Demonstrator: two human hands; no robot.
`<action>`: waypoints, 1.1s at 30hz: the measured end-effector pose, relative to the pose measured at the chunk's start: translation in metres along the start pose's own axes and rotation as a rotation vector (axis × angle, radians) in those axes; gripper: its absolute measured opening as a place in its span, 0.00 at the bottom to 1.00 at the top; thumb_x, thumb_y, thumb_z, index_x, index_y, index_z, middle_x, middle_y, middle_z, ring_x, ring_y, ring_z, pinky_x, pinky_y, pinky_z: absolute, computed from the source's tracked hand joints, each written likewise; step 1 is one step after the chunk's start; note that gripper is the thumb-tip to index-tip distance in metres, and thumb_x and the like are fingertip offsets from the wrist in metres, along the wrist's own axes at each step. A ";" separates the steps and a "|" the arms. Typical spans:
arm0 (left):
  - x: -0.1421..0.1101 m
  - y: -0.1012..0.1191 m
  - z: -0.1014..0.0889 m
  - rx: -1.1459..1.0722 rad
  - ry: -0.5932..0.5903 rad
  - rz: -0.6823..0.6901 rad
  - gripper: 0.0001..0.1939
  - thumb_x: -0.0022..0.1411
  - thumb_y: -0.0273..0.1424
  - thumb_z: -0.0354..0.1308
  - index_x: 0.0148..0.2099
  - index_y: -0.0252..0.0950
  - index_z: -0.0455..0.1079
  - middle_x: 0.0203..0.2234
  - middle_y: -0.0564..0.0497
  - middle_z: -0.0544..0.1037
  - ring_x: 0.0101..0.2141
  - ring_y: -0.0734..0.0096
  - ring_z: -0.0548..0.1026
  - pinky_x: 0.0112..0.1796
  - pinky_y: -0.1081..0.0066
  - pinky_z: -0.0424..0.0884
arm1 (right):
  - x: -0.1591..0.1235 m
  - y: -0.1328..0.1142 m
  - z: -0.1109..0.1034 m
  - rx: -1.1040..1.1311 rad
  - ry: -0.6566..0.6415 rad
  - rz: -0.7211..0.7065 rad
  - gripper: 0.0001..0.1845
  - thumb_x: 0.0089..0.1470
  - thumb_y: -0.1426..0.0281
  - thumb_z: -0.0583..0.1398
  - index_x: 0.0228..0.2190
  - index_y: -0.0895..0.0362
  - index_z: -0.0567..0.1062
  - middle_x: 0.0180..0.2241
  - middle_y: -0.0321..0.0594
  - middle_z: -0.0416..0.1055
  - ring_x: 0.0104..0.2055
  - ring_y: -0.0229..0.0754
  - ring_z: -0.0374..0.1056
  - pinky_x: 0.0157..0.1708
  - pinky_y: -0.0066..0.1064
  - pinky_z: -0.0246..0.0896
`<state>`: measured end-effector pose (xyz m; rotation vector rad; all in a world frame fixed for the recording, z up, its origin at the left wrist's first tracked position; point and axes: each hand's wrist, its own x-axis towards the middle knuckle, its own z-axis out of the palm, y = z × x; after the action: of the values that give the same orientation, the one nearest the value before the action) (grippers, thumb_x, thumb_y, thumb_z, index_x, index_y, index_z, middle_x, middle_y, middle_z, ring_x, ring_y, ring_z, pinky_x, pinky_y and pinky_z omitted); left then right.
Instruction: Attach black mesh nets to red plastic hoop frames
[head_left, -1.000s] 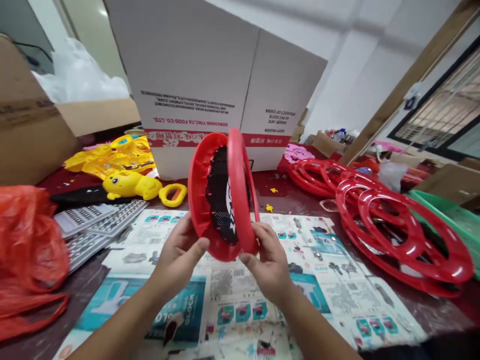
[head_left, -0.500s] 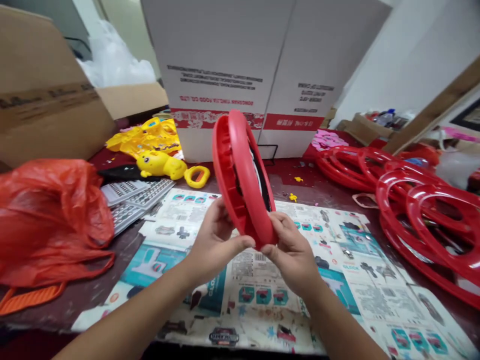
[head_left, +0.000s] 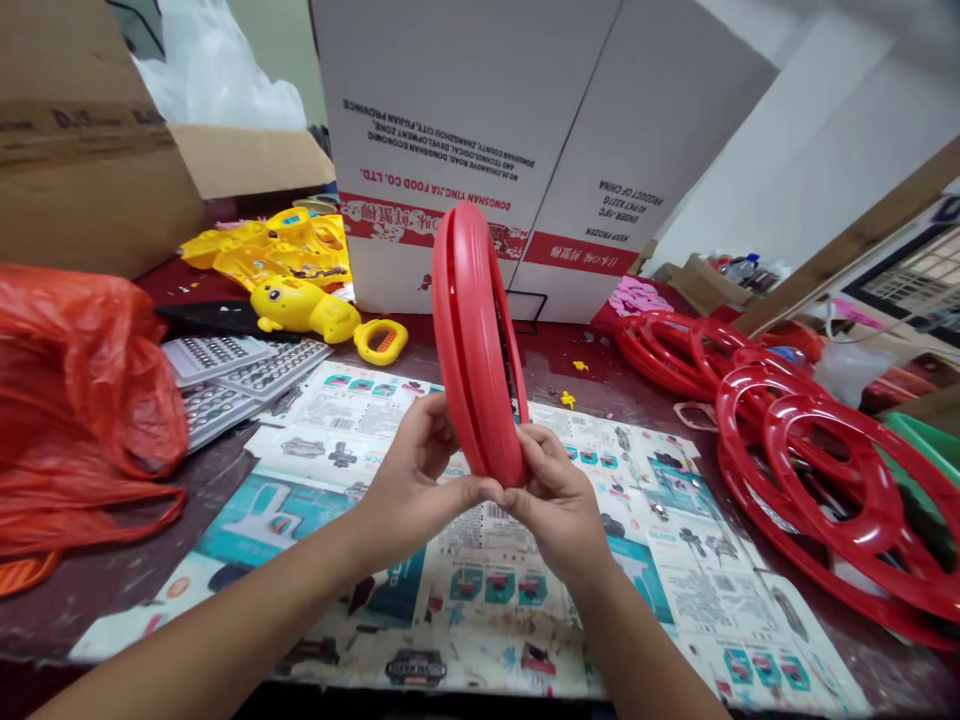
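I hold a red plastic disc assembly (head_left: 474, 330) upright and edge-on in front of me, two red rings pressed together with a sliver of black mesh showing between them on the right. My left hand (head_left: 416, 485) grips its lower left edge, thumb pressed on the rim. My right hand (head_left: 559, 500) pinches the lower right edge, fingers closed on the rim. Both thumbs meet at the bottom of the disc. Below lies a printed paper sheet (head_left: 675, 570) spread on the dark table (head_left: 112, 590).
A large white carton (head_left: 525, 120) stands behind the disc. Stacked red rings (head_left: 810, 470) lie at the right. Yellow toy parts (head_left: 292, 280), grey keypad pieces (head_left: 225, 375) and a red plastic bag (head_left: 75, 390) sit at the left, beside a brown cardboard box (head_left: 90, 170).
The two red halves, spread apart with the black mesh showing a second ago, have closed together. The disc now stands edge-on and my thumbs have met at its bottom rim.
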<state>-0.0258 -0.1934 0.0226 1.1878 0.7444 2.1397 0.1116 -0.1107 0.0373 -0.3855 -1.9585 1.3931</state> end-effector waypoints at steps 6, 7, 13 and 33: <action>0.000 0.000 0.001 -0.001 0.004 -0.017 0.29 0.49 0.25 0.71 0.51 0.45 0.66 0.43 0.55 0.77 0.42 0.75 0.77 0.44 0.78 0.74 | 0.001 -0.002 -0.007 -0.135 -0.054 -0.004 0.26 0.48 0.54 0.68 0.50 0.42 0.76 0.44 0.40 0.63 0.48 0.44 0.62 0.52 0.40 0.61; 0.000 0.000 0.000 -0.010 -0.006 -0.012 0.29 0.49 0.25 0.71 0.51 0.46 0.66 0.42 0.56 0.77 0.42 0.76 0.77 0.44 0.79 0.74 | 0.001 -0.003 -0.008 -0.165 -0.058 -0.020 0.26 0.49 0.54 0.67 0.50 0.42 0.76 0.43 0.40 0.63 0.47 0.44 0.62 0.51 0.40 0.61; 0.002 0.002 -0.002 -0.031 -0.055 -0.007 0.29 0.46 0.24 0.73 0.49 0.46 0.67 0.40 0.58 0.78 0.41 0.79 0.77 0.42 0.82 0.73 | 0.000 -0.012 -0.010 -0.345 -0.066 -0.159 0.27 0.51 0.51 0.64 0.51 0.46 0.75 0.40 0.40 0.63 0.43 0.42 0.63 0.47 0.36 0.63; -0.002 0.008 -0.006 0.251 0.002 -0.269 0.19 0.53 0.38 0.68 0.45 0.37 0.74 0.40 0.46 0.79 0.39 0.64 0.78 0.41 0.69 0.76 | -0.004 -0.003 -0.010 -0.672 -0.104 -0.358 0.32 0.60 0.60 0.59 0.61 0.58 0.63 0.45 0.48 0.64 0.47 0.45 0.63 0.47 0.37 0.66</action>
<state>-0.0321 -0.2013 0.0247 1.1358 1.1322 1.8658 0.1220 -0.1071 0.0407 -0.2418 -2.4068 0.5172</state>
